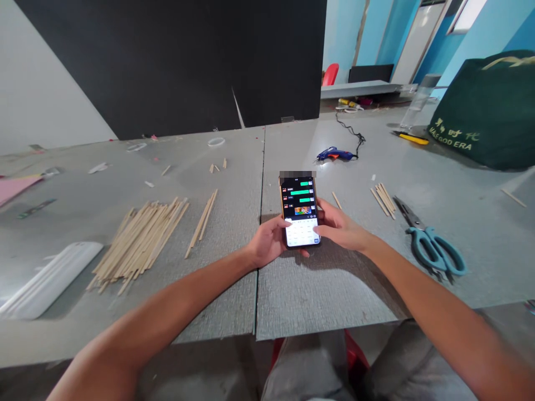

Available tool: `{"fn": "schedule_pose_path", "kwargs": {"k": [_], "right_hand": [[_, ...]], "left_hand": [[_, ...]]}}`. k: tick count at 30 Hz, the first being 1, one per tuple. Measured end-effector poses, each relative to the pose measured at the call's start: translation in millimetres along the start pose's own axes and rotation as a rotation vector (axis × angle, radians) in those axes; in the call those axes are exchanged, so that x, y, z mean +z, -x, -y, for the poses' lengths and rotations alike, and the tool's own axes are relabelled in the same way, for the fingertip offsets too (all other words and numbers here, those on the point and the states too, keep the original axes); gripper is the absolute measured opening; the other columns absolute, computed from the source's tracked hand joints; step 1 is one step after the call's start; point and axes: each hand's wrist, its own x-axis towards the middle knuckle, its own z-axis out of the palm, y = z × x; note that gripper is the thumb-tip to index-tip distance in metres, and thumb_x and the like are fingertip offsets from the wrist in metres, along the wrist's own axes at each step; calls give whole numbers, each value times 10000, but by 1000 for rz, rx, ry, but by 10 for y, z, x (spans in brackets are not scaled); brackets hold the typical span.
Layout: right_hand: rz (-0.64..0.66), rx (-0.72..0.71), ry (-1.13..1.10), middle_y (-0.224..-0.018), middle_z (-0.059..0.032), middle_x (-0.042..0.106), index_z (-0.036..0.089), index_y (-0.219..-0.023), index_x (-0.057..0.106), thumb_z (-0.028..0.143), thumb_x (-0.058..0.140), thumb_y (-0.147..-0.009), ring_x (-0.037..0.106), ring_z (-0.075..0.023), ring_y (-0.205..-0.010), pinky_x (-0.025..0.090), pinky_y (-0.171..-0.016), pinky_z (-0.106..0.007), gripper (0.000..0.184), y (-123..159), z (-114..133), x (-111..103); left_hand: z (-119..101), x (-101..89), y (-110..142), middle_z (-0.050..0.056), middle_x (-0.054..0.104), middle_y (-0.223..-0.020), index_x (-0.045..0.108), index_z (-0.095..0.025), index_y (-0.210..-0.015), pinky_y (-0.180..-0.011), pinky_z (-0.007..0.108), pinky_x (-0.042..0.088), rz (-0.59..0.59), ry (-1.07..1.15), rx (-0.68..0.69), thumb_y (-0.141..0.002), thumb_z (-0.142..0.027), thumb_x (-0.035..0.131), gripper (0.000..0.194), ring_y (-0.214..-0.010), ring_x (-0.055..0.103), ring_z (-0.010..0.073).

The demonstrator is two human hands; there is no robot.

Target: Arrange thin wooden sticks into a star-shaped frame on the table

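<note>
Between my two hands a smartphone [299,209] is held upright above the grey table, its lit screen showing a chat and a keyboard. My left hand [270,240] wraps the phone's lower left side, with the thumb over the keyboard. On the right edge, my right hand [340,227] grips the phone, its thumb also at the keys. Left of my hands lies a large pile of thin wooden sticks [140,239], with a few separate sticks [203,223] beside it. Blue-handled scissors [430,239] and a small group of short sticks [383,200] lie to the right.
A blue glue gun [335,154] with a dark cord lies beyond the phone. Farther right are a yellow cutter knife [412,138] and a green bag [487,111]. A white plastic tray [52,278] sits at left. A black panel [188,61] stands at the back.
</note>
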Motion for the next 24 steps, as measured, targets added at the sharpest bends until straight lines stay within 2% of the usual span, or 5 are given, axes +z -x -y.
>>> {"fn": "schedule_pose_path", "kwargs": {"k": [4, 8, 13, 18, 24], "right_hand": [[11, -5, -12, -1371, -135, 765, 271, -1729, 362, 324, 726, -849, 741, -375, -1252, 628, -1065, -590, 954, -6, -7, -7], [11, -19, -8, -1353, -142, 767, 259, -1720, 380, 410, 734, -897, 752, -373, -1223, 642, -1035, -581, 909, -17, -24, -16], [-9, -30, 6, -1356, -149, 764, 268, -1713, 380, 484, 786, -916, 761, -362, -1195, 643, -1034, -588, 920, -24, -40, 11], [-16, -24, -11, -1327, -153, 768, 245, -1701, 385, 479, 790, -900, 763, -365, -1186, 641, -1030, -582, 928, -25, -32, 29], [0, -18, -47, -1312, -135, 777, 260, -1709, 399, 376, 749, -882, 764, -370, -1164, 640, -1016, -593, 905, -5, -6, -2]], "left_hand": [[3, -7, 4, 206, 789, -1280, 704, -157, -1283, -824, 544, 672, 15, 12, 21, -822, -298, 660, 484, -1154, 747, 410], [12, -26, 4, 200, 796, -1243, 692, -159, -1262, -775, 513, 670, 36, 13, 28, -798, -277, 640, 481, -1091, 763, 395], [14, -35, -4, 188, 796, -1240, 698, -167, -1267, -794, 518, 670, 47, 15, 34, -768, -255, 631, 512, -1070, 769, 384], [2, -20, -1, 191, 783, -1287, 718, -164, -1250, -818, 544, 674, 30, 6, 34, -750, -240, 629, 514, -1137, 751, 406], [7, -25, 2, 189, 791, -1260, 719, -166, -1237, -841, 573, 678, 32, 11, 38, -757, -244, 635, 493, -1140, 752, 407]]}}
